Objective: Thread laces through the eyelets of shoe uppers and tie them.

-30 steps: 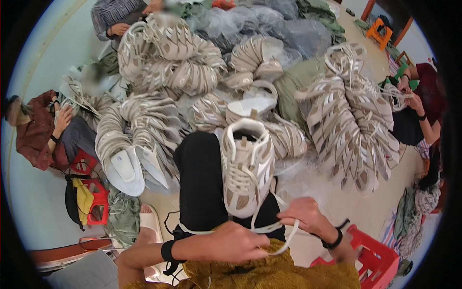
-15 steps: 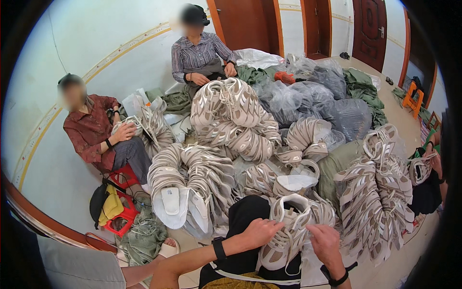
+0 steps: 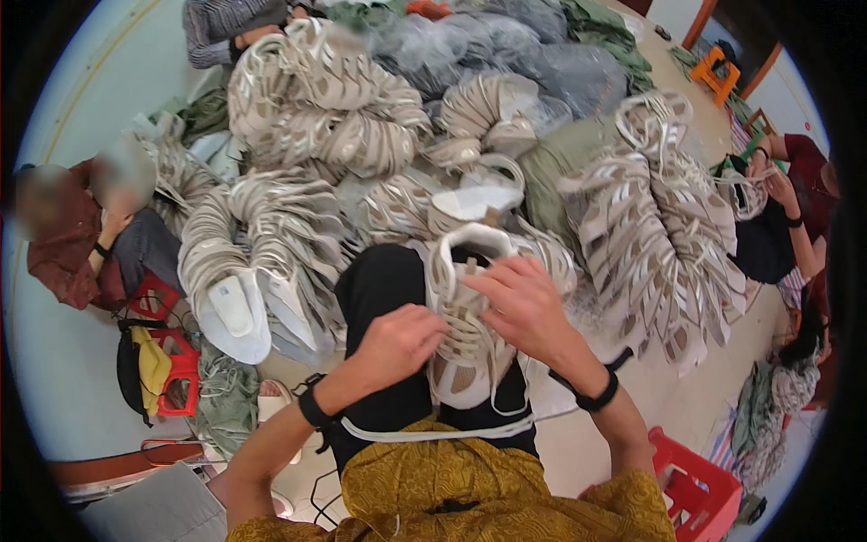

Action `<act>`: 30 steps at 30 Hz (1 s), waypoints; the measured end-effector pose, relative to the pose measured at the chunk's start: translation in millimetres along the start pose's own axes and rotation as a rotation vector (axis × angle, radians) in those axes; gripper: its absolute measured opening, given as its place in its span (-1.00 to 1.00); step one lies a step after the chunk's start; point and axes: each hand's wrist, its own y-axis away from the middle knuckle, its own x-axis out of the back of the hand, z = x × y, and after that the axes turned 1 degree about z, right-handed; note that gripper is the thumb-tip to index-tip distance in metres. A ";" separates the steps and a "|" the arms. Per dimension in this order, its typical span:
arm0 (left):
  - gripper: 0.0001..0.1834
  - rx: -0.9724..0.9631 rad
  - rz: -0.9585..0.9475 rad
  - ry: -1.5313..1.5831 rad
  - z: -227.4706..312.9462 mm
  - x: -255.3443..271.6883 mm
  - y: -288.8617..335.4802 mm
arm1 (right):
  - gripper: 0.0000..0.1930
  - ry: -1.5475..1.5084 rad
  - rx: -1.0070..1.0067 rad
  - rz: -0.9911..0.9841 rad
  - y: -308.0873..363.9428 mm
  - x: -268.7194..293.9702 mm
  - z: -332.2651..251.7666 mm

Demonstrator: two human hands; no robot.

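A beige and white sneaker [image 3: 465, 361] lies across my black-trousered lap, its toe toward me and its laces criss-crossed over the tongue. At its left edge, my left hand [image 3: 399, 343] is closed, thumb and fingers pinching the shoelace beside the eyelets. Over the upper lacing my right hand [image 3: 524, 303] is bent, its fingertips pinched on the lace near the ankle opening. The fingers cover much of the lace there. One loose lace end hangs down the shoe's right side. White cords [image 3: 433, 434] lie across my lap below the toe.
Long stacks of similar shoes [image 3: 280, 217] stand ahead and to the left, another stack [image 3: 659, 226] to the right. Grey plastic bags [image 3: 569, 72] lie behind. Co-workers sit left, far left and right. A red crate [image 3: 691, 488] is beside me at lower right.
My view has tilted downward. My left hand has shifted from over the tongue to the shoe's left edge. My right hand has come from beside the shoe onto its upper lacing.
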 end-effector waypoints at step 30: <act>-0.80 -0.427 -0.047 -0.597 -12.1 -17.1 -24.8 | -0.51 -0.495 -0.354 0.051 15.0 -40.7 24.5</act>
